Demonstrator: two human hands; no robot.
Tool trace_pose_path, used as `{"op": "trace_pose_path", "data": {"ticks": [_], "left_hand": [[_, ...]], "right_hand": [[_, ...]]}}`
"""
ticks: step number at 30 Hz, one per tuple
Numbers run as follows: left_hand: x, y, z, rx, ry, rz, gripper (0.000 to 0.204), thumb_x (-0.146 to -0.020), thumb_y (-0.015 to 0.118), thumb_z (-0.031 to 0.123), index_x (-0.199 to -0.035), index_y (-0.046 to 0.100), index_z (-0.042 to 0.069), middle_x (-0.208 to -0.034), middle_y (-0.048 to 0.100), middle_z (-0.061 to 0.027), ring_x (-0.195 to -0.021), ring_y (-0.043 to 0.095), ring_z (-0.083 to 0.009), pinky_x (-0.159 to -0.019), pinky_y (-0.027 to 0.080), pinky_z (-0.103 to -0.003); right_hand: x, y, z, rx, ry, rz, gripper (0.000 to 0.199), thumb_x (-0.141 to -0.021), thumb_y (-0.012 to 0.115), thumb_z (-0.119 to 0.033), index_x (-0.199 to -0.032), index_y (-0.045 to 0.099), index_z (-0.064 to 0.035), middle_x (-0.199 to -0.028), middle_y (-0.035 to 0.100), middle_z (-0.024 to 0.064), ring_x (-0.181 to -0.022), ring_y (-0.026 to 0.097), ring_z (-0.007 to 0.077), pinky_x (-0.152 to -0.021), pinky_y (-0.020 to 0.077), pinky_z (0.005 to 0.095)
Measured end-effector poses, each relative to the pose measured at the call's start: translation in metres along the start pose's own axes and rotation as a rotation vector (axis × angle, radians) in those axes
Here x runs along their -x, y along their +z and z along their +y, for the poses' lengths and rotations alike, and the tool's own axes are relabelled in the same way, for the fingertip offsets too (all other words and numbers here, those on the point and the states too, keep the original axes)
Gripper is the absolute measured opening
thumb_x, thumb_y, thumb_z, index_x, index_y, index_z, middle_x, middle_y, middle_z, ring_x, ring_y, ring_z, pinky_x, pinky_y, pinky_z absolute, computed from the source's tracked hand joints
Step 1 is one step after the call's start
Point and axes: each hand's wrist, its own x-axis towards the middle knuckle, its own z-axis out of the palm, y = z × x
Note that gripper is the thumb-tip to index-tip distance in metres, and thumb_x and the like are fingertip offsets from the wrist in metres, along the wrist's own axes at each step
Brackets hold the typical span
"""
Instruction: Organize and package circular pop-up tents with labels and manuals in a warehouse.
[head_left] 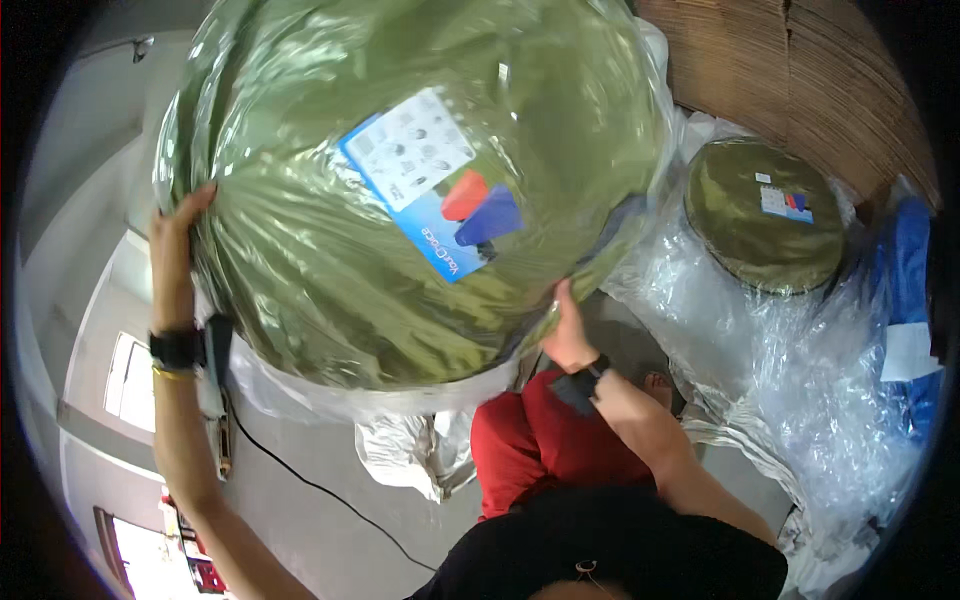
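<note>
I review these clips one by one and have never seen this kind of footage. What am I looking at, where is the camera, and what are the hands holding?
No machine here: a person works with bare hands, filmed by a fisheye camera worn on their head, looking down, so edges bend. Both hands grip a big round olive-green fabric disc wrapped in clear plastic, with a blue and white label. The left hand holds its left rim; the right hand holds its lower right edge. To the right, a smaller disc of the same kind lies on crumpled clear plastic bags, beside stacked brown cardboard. A black cable crosses the grey floor.
</note>
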Motion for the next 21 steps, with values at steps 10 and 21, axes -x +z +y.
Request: {"op": "trace_pose_path", "data": {"ticks": [10,21], "left_hand": [[0.122,0.029,-0.199,0.932,-0.269,-0.324,0.071,-0.084,0.033,0.058,-0.134,0.024,0.007,-0.135,0.031,-0.0097,-0.122,0.031,-0.0248,-0.1,0.026,-0.039],[0.321,0.25,-0.229,1.728,-0.953,-0.323,0.084,-0.07,0.036,0.072,-0.131,0.031,0.016,-0.133,0.035,-0.0046,-0.121,0.033,-0.0268,-0.099,0.028,-0.046]], "right_hand": [[0.11,0.147,-0.262,0.718,-0.5,-0.132,0.045,-0.085,0.052,-0.037,-0.112,0.051,-0.0006,-0.096,0.061,0.0064,-0.079,0.06,0.0116,-0.068,0.0494,0.0236],[0.183,0.404,-0.174,2.044,-0.364,0.052,0.049,-0.078,0.059,-0.046,-0.099,0.052,-0.0015,-0.091,0.055,0.0047,-0.085,0.05,0.0122,-0.075,0.042,0.0262]]}}
